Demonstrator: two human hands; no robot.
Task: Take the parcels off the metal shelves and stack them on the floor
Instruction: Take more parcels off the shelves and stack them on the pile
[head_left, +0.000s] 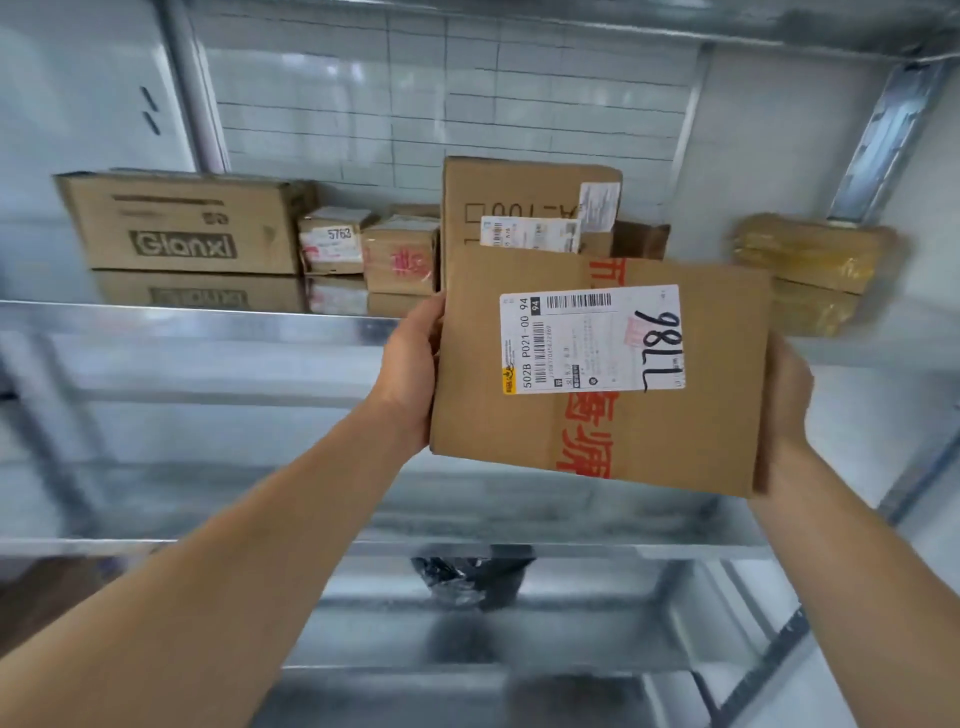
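Observation:
I hold a flat brown cardboard parcel (675, 431) with red tape and a white label marked 7786, in front of the upper metal shelf (208, 322). My left hand (413, 374) grips its left edge and my right hand (784, 410) grips its right edge. The parcel is off the shelf, in the air. Further parcels stand at the back of that shelf: a wide "Glanxi" box (182, 223), two small boxes (332, 241) (400, 257), a tall box (524, 200) behind the held one, and a yellow taped parcel (810, 252) at the right.
A lower metal shelf (467, 525) runs beneath my arms. A black plastic bag (472, 577) lies on a shelf below that. Metal uprights (197, 83) frame the shelves against a white tiled wall. A strip of brown floor (47, 592) shows at the lower left.

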